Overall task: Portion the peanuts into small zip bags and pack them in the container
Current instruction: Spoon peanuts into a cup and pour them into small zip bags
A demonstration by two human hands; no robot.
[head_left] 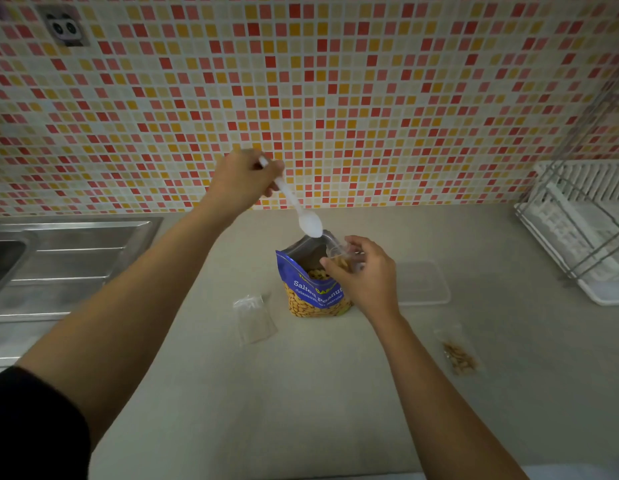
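A blue bag of salted peanuts (313,292) stands open in the middle of the counter. My left hand (244,180) grips the handle of a white plastic spoon (303,213), whose bowl hangs just above the bag's mouth. My right hand (363,271) holds a small clear zip bag (342,256) with some peanuts in it, right beside the bag's opening. A few empty zip bags (254,318) lie to the left of the peanut bag. A filled zip bag (460,356) lies flat at the right. A clear plastic container (425,284) sits behind my right hand.
A steel sink and drainboard (59,258) take up the left side. A white dish rack (585,230) stands at the far right against the tiled wall (301,81). The grey counter (266,393) reaches toward me.
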